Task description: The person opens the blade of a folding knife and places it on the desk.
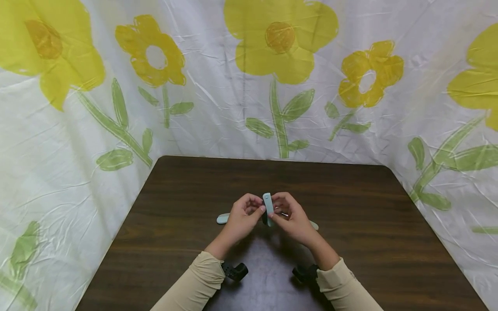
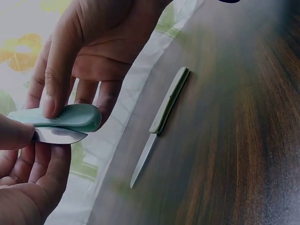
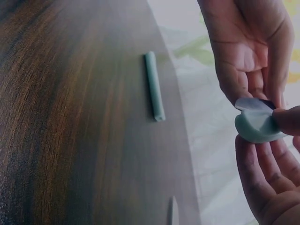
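Note:
Between the two hands, above the table, is a pale mint-green folding knife (image 1: 268,207) with its blade partly out of the handle. My left hand (image 1: 243,217) pinches the blade (image 2: 58,135) between thumb and fingers. The handle (image 3: 257,127) is held by my right hand (image 1: 292,218), its thumb on one face and fingers on the other. On the table past my left hand lies a second mint knife (image 3: 154,86), with no blade showing. Beyond my right hand rests a third knife (image 2: 171,101), its blade extended; in the head view that hand partly covers it.
Both knives lie on a dark wood-grain table (image 1: 186,181) with rounded far corners. A white cloth (image 1: 218,108) printed with yellow flowers hangs around its back and sides. Black wrist devices (image 1: 236,272) sit by the beige sleeves (image 1: 194,280).

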Action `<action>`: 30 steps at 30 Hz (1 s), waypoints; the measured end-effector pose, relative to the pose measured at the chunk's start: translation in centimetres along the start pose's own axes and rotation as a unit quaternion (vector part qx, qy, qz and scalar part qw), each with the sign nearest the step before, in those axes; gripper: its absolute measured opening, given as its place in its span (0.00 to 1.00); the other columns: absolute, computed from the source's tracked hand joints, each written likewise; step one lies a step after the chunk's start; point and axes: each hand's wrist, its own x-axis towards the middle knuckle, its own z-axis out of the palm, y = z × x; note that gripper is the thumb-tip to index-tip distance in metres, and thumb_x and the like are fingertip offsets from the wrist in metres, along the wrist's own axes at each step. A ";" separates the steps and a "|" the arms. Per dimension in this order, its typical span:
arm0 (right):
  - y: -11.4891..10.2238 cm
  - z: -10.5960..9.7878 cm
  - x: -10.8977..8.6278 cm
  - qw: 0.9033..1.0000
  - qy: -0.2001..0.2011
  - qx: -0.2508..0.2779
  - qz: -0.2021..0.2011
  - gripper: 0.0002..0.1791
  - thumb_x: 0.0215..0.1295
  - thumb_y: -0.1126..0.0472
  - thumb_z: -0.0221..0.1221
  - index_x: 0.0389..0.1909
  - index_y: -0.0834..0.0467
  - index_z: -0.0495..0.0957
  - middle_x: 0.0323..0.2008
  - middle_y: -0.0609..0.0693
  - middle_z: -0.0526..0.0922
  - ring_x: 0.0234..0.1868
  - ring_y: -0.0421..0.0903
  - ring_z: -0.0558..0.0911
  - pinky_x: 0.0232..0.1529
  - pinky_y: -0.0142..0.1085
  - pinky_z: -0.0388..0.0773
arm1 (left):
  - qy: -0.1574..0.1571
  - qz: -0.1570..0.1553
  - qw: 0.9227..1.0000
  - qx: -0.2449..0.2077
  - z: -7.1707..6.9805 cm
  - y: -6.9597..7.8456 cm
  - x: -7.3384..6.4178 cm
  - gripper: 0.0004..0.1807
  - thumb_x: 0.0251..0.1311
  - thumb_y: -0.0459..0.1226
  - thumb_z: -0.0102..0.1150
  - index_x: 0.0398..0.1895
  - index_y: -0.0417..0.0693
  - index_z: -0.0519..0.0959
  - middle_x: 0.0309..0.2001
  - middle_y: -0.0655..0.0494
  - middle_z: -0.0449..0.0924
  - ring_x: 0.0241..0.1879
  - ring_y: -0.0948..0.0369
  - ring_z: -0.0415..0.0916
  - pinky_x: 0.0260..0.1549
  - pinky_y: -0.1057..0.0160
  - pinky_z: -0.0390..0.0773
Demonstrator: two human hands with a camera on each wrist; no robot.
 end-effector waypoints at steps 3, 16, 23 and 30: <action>-0.1 0.1 0.0 1.000 0.002 0.002 -0.001 0.25 0.70 0.71 0.66 0.65 0.60 0.71 0.50 0.64 0.84 0.45 0.48 0.86 0.46 0.36 0.87 | 0.000 -0.006 1.000 0.001 0.0 0.0 0.0 0.07 0.69 0.24 0.63 0.47 0.33 0.79 0.43 0.38 0.84 0.42 0.59 0.82 0.42 0.71 0.80; -0.4 0.4 -0.2 1.000 0.002 -0.002 -0.008 0.28 0.71 0.72 0.65 0.68 0.59 0.69 0.49 0.65 0.83 0.45 0.50 0.86 0.45 0.37 0.87 | -0.009 -0.016 1.000 0.002 -0.1 0.4 0.0 0.07 0.71 0.24 0.60 0.49 0.32 0.78 0.45 0.39 0.82 0.45 0.57 0.81 0.42 0.72 0.80; -0.4 0.3 -0.5 1.000 -0.012 -0.018 -0.012 0.28 0.72 0.72 0.64 0.69 0.59 0.68 0.49 0.64 0.82 0.45 0.51 0.85 0.45 0.37 0.87 | -0.020 -0.026 0.999 0.015 -0.3 0.4 -0.1 0.07 0.71 0.24 0.60 0.49 0.32 0.78 0.44 0.42 0.82 0.43 0.58 0.81 0.42 0.72 0.79; -0.4 0.1 -0.9 0.999 -0.026 -0.029 -0.011 0.29 0.73 0.72 0.63 0.70 0.57 0.68 0.50 0.63 0.81 0.46 0.54 0.86 0.44 0.36 0.87 | -0.043 -0.032 0.998 0.045 -0.8 0.7 -0.2 0.06 0.71 0.24 0.60 0.48 0.33 0.77 0.43 0.43 0.81 0.42 0.59 0.81 0.41 0.71 0.80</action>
